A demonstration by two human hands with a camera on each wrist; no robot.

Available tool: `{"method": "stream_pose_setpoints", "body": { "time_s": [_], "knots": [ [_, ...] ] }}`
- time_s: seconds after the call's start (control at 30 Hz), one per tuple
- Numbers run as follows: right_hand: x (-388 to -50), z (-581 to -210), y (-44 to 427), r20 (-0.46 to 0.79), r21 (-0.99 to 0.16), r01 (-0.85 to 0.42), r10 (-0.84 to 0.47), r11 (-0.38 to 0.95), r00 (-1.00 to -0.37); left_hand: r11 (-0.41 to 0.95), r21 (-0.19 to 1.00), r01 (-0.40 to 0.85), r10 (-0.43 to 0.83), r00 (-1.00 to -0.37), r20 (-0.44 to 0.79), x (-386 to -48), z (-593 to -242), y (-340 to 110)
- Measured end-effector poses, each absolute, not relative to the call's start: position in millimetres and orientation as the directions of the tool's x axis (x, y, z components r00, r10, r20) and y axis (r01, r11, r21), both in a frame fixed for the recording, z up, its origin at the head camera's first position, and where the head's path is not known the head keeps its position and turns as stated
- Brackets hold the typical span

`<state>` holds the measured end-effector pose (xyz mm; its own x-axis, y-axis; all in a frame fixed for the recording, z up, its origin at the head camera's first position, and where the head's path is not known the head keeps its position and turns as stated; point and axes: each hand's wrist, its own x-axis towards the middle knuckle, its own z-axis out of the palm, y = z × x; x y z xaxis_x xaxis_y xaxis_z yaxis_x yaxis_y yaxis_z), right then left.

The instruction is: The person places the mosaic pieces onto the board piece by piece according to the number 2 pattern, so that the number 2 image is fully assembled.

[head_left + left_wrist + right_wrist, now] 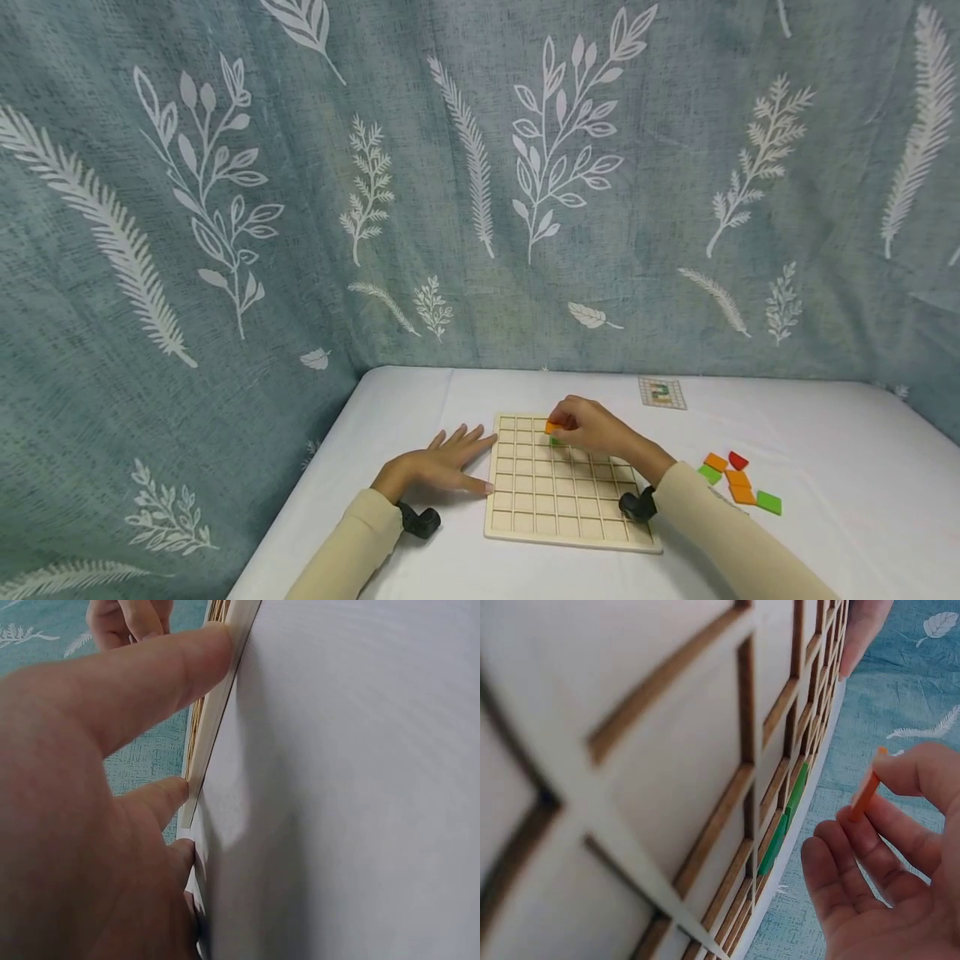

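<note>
A pale wooden grid board (546,533) with square cells lies on the white table. My right hand (592,427) is over its far part and pinches an orange tile (866,787) between thumb and fingers, raised off the grid. Close below that tile, green tiles (774,844) sit in far cells of the board in the right wrist view; the head view shows only a bit of green (557,441) beside the fingers. With fingers spread, my left hand (446,463) touches the board's left edge; its thumb (187,664) rests against the rim in the left wrist view.
Right of the board lie loose tiles: several orange ones (738,480), a green one (768,502), another green one (709,474) and a red rounded piece (738,460). A small card with a grid pattern (662,393) lies behind. A leaf-print curtain (465,317) hangs beyond the table.
</note>
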<state>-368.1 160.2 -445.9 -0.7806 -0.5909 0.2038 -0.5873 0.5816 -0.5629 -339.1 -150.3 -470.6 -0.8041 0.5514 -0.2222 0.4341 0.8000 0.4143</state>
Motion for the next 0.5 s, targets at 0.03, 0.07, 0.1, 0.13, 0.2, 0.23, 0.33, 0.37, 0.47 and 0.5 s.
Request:
{"method": "stream_pose_setpoints", "body": {
  "time_s": [0.03,0.07,0.1,0.13,0.2,0.23,0.33,0.37,0.47,0.5],
  "knots": [
    [-368.6,-446.4,159.6,0.201,-0.562,-0.584,-0.588,0.586,-0.784,0.800,0.413,0.435,0.551,-0.805,-0.221,-339.3,-471.0,-150.3],
    [-369.0,-446.7,159.1,0.197,-0.561,-0.580,-0.585,0.591,-0.787,0.801,0.412,0.435,0.551,-0.805,-0.221,-339.9,-471.5,-150.4],
    [-369.3,-446.7,158.7,0.191,-0.562,-0.574,-0.582,0.595,-0.790,0.802,0.411,0.434,0.550,-0.805,-0.223,-340.0,-471.7,-150.6],
    [-369.8,-446.8,158.6,0.188,-0.561,-0.574,-0.584,0.596,-0.790,0.801,0.411,0.435,0.551,-0.804,-0.224,-340.2,-471.9,-150.9],
    [-370.1,-446.9,158.1,0.178,-0.560,-0.565,-0.579,0.606,-0.796,0.799,0.413,0.437,0.554,-0.802,-0.223,-338.5,-468.9,-150.7],
    [-370.1,-446.7,157.9,0.175,-0.560,-0.561,-0.576,0.609,-0.799,0.799,0.413,0.437,0.555,-0.800,-0.228,-338.7,-468.9,-150.8],
    [-370.4,-446.8,157.8,0.174,-0.560,-0.559,-0.573,0.612,-0.801,0.796,0.416,0.440,0.559,-0.798,-0.226,-338.7,-468.1,-150.9],
    [-370.4,-447.1,157.7,0.176,-0.559,-0.561,-0.573,0.611,-0.800,0.795,0.417,0.440,0.559,-0.798,-0.226,-338.3,-467.8,-150.8],
    [-370.6,-448.1,157.2,0.197,-0.554,-0.581,-0.584,0.597,-0.788,0.798,0.413,0.439,0.557,-0.799,-0.227,-337.7,-467.5,-150.6],
    [-370.5,-448.5,156.8,0.204,-0.551,-0.587,-0.587,0.592,-0.783,0.798,0.415,0.438,0.557,-0.799,-0.227,-337.5,-467.5,-150.4]
  ]
}}
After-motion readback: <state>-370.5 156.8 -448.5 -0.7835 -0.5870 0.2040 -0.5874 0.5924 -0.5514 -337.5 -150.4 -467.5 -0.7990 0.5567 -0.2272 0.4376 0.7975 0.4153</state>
